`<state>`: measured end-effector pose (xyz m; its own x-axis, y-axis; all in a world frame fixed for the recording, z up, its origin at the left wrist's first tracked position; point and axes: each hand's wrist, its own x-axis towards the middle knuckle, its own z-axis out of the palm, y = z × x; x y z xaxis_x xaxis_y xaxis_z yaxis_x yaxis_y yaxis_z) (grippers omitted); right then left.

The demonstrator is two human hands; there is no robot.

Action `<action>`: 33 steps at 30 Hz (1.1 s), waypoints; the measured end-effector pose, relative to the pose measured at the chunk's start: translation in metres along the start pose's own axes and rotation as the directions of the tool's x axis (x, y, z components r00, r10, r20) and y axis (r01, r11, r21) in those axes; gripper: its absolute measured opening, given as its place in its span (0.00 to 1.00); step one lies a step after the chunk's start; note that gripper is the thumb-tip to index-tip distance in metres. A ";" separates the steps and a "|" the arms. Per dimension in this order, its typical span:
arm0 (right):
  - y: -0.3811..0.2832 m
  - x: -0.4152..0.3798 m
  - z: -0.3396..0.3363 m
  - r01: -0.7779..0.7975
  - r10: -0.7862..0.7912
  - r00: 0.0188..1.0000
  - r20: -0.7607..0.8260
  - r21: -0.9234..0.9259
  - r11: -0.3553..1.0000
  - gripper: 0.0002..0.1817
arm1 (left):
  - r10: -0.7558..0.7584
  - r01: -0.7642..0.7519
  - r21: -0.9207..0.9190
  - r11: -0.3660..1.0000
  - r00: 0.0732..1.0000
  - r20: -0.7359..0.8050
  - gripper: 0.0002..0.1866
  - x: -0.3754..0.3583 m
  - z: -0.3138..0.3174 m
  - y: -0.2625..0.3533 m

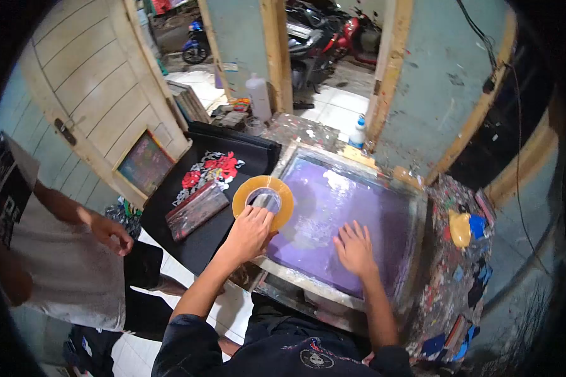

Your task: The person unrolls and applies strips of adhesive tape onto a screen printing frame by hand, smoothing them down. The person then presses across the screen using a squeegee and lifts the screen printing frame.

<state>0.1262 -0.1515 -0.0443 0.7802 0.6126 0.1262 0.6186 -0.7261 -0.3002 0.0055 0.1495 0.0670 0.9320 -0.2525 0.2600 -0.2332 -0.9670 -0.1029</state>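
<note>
A large roll of clear yellowish packing tape (pixel 284 213) is gripped in my left hand (pixel 251 232), whose fingers hook into its core. It is held over the left edge of a purple silk-screen frame (pixel 321 264). My right hand (pixel 356 248) lies on the purple mesh with its fingers spread, holding nothing. Left of the frame, a black panel (pixel 201 251) carries a red and white floral print (pixel 217 169). On that panel rests a squeegee-like bar (pixel 197 210) with a clear, red-stained surface.
Another person (pixel 75 251) stands at the left, one hand hanging near the black panel. A paint-stained ledge (pixel 443 276) with rags and a yellow blob (pixel 460 229) runs along the right. Bottles (pixel 258 97) stand behind the frame, near the doorway with motorbikes (pixel 333 38).
</note>
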 end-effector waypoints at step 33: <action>0.192 -0.470 -0.093 -0.961 0.679 -0.203 -0.705 0.275 -0.002 0.28 | -0.297 0.289 -0.093 0.953 0.823 -0.484 0.16 -0.002 0.089 -0.126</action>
<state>-0.1135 -0.6078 -0.0737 0.3264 -0.8379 0.4374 -0.7768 -0.5014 -0.3809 0.0577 0.2752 -0.0059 0.7021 0.0621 0.7094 0.0213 -0.9976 0.0663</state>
